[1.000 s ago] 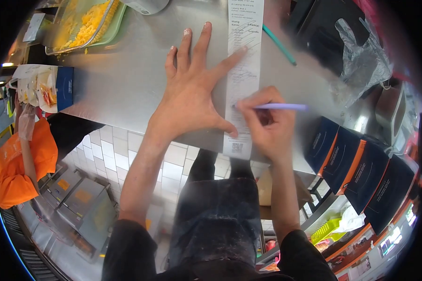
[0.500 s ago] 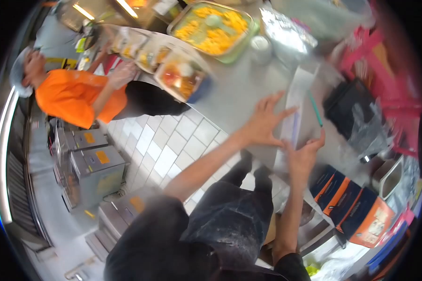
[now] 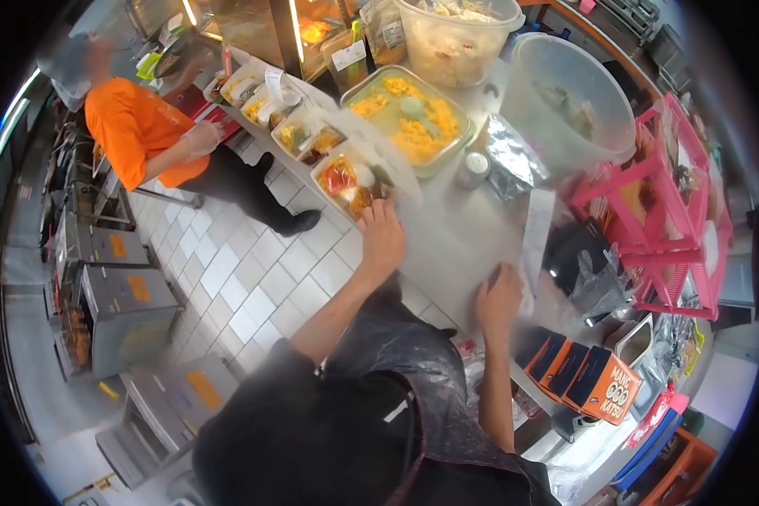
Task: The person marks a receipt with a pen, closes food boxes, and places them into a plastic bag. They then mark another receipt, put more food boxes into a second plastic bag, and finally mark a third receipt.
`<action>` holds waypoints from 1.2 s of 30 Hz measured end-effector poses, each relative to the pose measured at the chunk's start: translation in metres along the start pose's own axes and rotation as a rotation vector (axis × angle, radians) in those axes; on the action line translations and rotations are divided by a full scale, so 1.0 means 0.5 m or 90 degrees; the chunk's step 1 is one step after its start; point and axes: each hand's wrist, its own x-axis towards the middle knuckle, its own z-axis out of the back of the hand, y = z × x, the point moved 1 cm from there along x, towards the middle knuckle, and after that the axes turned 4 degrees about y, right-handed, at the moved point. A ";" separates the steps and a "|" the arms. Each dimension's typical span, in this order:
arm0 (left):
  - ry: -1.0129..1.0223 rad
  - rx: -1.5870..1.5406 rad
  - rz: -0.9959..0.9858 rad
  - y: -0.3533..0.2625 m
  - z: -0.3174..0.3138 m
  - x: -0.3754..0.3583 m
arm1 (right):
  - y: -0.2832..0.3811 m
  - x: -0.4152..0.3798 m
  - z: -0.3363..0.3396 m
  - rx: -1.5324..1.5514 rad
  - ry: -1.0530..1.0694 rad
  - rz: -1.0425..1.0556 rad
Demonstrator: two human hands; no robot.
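Note:
My left hand [image 3: 382, 240] is at the near corner of an open food box [image 3: 346, 183], its fingertips on the rim and the thumb hidden. Inside the box are a red portion, a white mound and browned food. My right hand [image 3: 499, 297] rests on the steel counter, thumb apart from the bent fingers, with nothing visible in it. Just beyond that hand lies a long white strip [image 3: 537, 232], like a narrow box or folded paper. More open boxes of food [image 3: 295, 135] stand in a row past the first one.
A tray of yellow food [image 3: 447, 160] stands behind the boxes, beside a capped shaker [image 3: 474, 170] and foil [image 3: 514, 156]. Large plastic tubs [image 3: 624, 126] are at the back. Pink racks [image 3: 666, 244] and orange-black cartons [image 3: 603, 384] fill the right. A co-worker in orange [image 3: 135, 126] stands left.
Both hands have parted from around the white strip. My left hand has reached over to the food box; my right hand has lowered to the counter. The view has shifted.

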 end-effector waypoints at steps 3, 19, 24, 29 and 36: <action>0.046 -0.059 -0.052 0.006 -0.018 0.020 | 0.019 0.025 -0.017 -0.013 -0.053 -0.014; 0.171 -0.168 -0.450 0.080 0.051 0.208 | 0.206 0.102 -0.039 0.240 -0.106 -0.288; 0.523 -0.592 -0.118 0.068 0.091 0.237 | 0.251 0.126 0.028 0.087 -0.152 -0.206; 0.122 -0.495 -0.370 0.038 0.169 0.289 | 0.291 0.149 0.157 0.323 -0.099 -0.090; 0.476 -0.373 -0.323 0.049 0.139 0.292 | 0.262 0.204 0.165 0.327 -0.250 -0.054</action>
